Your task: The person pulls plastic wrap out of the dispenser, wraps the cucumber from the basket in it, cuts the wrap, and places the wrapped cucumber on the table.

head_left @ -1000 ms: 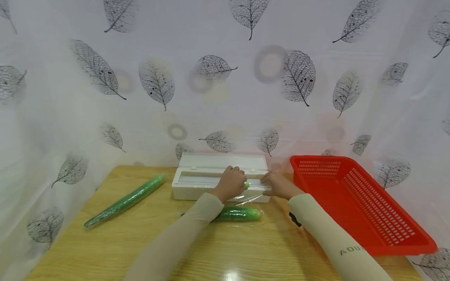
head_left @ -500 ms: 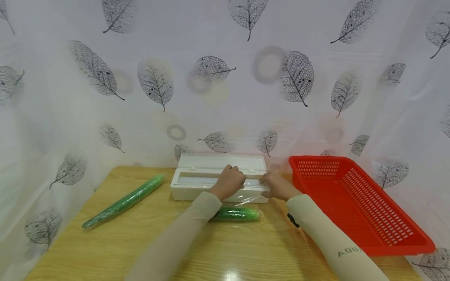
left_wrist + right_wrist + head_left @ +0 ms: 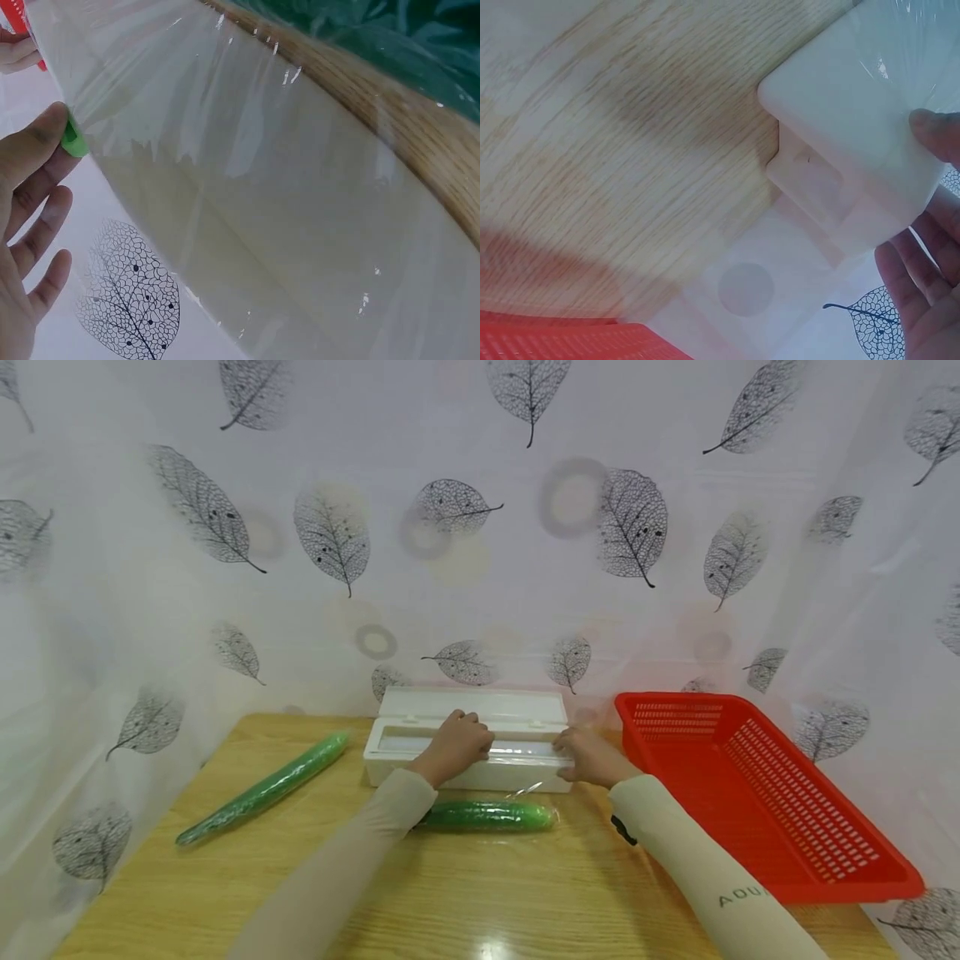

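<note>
A white cling film dispenser (image 3: 468, 774) stands at the table's back, its lid (image 3: 472, 704) raised. My left hand (image 3: 456, 747) is over its front edge; in the left wrist view, thumb and forefinger pinch a small green slide cutter (image 3: 73, 139), the other fingers apart. Clear film (image 3: 247, 142) drapes down the dispenser's front, showing a ragged edge. My right hand (image 3: 592, 756) grips the dispenser's right end, thumb (image 3: 934, 133) on the film at the front, fingers behind. Just in front lies a green cucumber (image 3: 487, 816) under film, its left end hidden by my left arm.
Another film-wrapped cucumber (image 3: 266, 789) lies slanted on the wooden table (image 3: 525, 893) at left. A red plastic basket (image 3: 757, 893) stands at right, beside my right forearm. A leaf-printed curtain (image 3: 480, 577) hangs right behind the table.
My left hand has slid left along the dispenser's front edge, uncovering more of its opening and of the cucumber in front. The right hand keeps its place at the right end.
</note>
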Demonstrator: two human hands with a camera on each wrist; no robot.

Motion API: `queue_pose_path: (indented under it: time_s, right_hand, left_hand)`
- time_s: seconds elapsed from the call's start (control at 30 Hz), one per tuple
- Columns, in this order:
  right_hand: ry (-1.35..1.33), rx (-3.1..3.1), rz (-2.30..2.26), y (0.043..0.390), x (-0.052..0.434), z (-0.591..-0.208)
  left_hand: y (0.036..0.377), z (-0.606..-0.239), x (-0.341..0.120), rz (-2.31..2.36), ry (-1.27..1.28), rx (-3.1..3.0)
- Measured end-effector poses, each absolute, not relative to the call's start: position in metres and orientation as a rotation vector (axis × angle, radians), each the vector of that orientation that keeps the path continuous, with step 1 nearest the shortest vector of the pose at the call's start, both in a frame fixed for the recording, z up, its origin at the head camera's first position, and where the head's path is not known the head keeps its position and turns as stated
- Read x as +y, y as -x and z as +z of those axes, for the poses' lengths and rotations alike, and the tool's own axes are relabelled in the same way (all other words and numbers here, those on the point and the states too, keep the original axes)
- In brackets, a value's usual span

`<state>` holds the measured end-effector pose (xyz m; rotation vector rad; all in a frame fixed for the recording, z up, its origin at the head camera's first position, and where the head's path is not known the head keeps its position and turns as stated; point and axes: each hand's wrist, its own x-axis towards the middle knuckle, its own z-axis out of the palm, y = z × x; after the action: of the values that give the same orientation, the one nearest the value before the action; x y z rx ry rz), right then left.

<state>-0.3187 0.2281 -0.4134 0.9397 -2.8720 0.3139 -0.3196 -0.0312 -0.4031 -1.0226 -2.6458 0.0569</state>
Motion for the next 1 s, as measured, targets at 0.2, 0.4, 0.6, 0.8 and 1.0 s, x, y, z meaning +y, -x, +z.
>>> queue_pose_path:
  time_s: [0.2,0.4,0.6,0.8,1.0]
  right_hand:
    - [-0.930,-2.869,0.295,0.318,0.230,-0.415]
    - [-0.937,-2.857,0.294,0.317,0.230,-0.416]
    - [-0.916,-2.873,0.311,0.317,0.228,-0.416]
    - [-0.862,-2.910,0.306,0.315,0.221,-0.416]
    - [-0.851,-2.876,0.142,0.313,0.218,-0.416]
  left_hand:
    - [0.320,-0.404,-0.034,0.051,1.038,-2.599]
    - [0.319,-0.405,-0.039,-0.026,1.010,-2.610]
    - [0.318,-0.407,-0.047,-0.004,1.012,-2.592]
    - [0.317,-0.412,-0.063,-0.023,0.998,-2.574]
    - [0.315,-0.414,-0.089,-0.035,0.918,-2.620]
